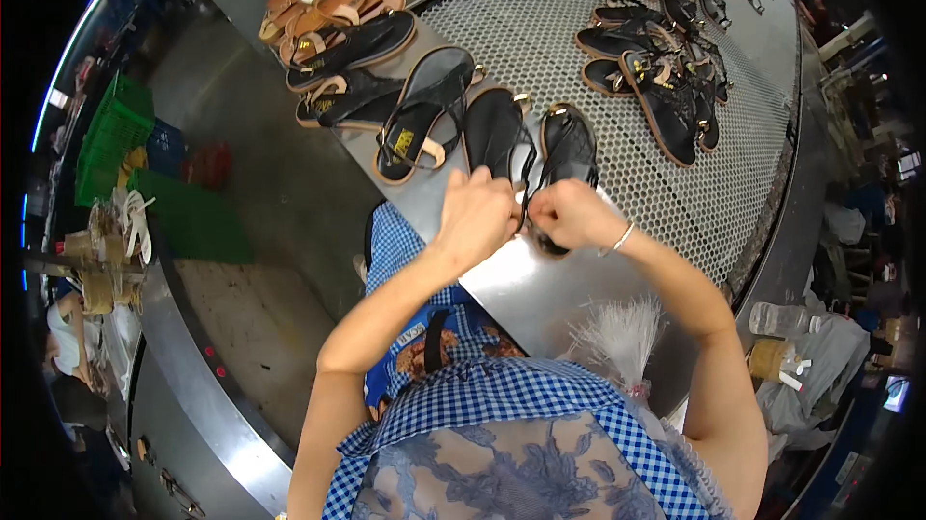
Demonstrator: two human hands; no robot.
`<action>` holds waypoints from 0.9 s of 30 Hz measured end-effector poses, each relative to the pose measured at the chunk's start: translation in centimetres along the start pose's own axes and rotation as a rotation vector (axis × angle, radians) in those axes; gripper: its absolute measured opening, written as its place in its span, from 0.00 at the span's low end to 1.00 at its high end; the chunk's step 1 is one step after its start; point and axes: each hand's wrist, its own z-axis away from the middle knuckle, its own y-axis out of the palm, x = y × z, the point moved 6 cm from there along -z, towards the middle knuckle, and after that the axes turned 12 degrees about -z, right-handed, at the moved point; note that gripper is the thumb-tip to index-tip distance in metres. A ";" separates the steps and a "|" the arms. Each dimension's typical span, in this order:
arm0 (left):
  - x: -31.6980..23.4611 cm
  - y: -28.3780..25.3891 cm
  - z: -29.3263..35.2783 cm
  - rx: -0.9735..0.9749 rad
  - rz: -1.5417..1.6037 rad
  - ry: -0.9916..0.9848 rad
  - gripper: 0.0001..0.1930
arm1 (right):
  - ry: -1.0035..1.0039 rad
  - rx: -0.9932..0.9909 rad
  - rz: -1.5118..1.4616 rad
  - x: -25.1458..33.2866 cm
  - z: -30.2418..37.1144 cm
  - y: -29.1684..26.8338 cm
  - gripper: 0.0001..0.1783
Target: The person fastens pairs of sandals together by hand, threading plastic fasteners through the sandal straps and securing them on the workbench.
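Black flat sandals with gold-coloured fittings lie side by side in front of you, the left sandal point(490, 129) and the right sandal point(569, 139), their gold-fitted ends pointing away from you. They sit on the smooth, shiny metal surface point(511, 284), the right one close to the edge of the pale perforated panel point(521, 23). Your left hand point(479, 216) is over the near end of the left sandal, fingers curled beside its thin black strap. Your right hand point(576, 214), bent into a loose fist, covers part of the right sandal. Your hands are close together, with a narrow gap between them; you cannot tell from this view whether the fingers are clamped on the straps, since the fingertips are hidden. A thin pale bracelet point(617, 238) circles your right wrist.

Just left of the pair you have another black sandal with a beige patch on its strap point(439, 81), and beyond it more black ones near a heap of tan-brown sandals point(359, 1). A cluster of black strappy sandals point(666, 105) lies on the panel to your right. Nearer you, a tuft of white bristles point(625, 335) stands up.
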 end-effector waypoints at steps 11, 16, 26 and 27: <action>0.7 -3.5 2.4 -0.368 0.890 -0.341 0.04 | 0.199 -0.013 -0.827 2.0 5.0 -4.3 0.09; -2.4 -1.3 1.5 -0.345 0.898 -0.322 0.08 | 0.071 -0.236 -0.959 1.8 5.6 -3.6 0.04; -3.5 -2.8 1.6 -0.347 0.701 -0.308 0.18 | -0.008 -0.504 -0.562 2.8 5.5 -3.2 0.05; -3.5 -2.9 1.6 -0.354 0.682 -0.294 0.18 | -0.004 -0.502 -0.626 2.4 5.3 -2.9 0.05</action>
